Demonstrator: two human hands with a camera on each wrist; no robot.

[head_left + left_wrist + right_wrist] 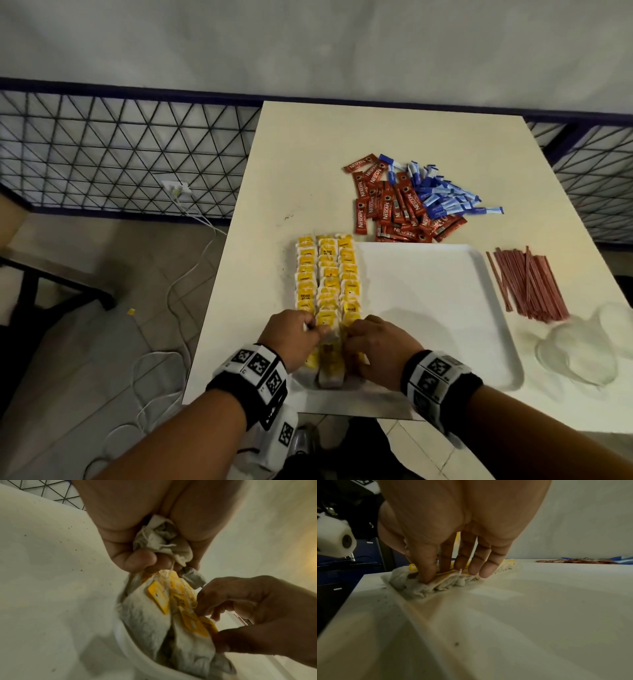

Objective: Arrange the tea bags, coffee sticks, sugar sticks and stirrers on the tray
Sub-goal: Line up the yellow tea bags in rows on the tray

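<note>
Both hands: left hand clutches tea bags, right hand presses them flat-fingered onto tray, cream table

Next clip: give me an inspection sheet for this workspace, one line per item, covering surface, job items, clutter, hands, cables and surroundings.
Surface: cream table, small dark specks near the tray.
Job's things: tea bags in three rows on the white tray, at its left side; coffee sticks and sugar sticks piled behind the tray; stirrers to its right.
Clutter: clear plastic packaging at the right edge.
Hands: left hand grips crumpled tea bags; right hand presses straight fingers on the rows.
Cables: white cables on the floor, from a wall socket.
Surroundings: mesh fence, tiled floor.
</note>
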